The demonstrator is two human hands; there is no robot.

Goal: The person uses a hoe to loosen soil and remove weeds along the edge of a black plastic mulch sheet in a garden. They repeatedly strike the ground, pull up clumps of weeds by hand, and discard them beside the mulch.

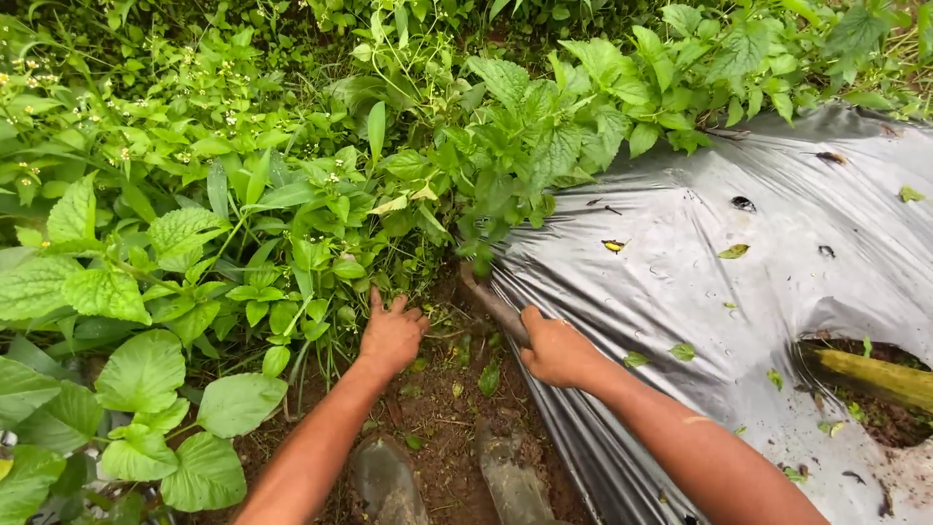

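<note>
Your left hand [391, 335] spreads into weeds [292, 253] left of the plastic sheet [700, 282]; your right hand [556, 352] grips a curved blade [491, 303] at the sheet's edge.

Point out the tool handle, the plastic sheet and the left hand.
tool handle [489, 299], head view, bare wooden shaft above the grip
plastic sheet [680, 292], head view, bare wrinkled middle
left hand [391, 335], head view, back of hand

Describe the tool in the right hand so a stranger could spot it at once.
Find the grey plastic sheet covering the ground on the right. Along its left edge, the right hand grips a wooden handle running into the weeds. It is the only brown, straight stick among green leaves.
</note>
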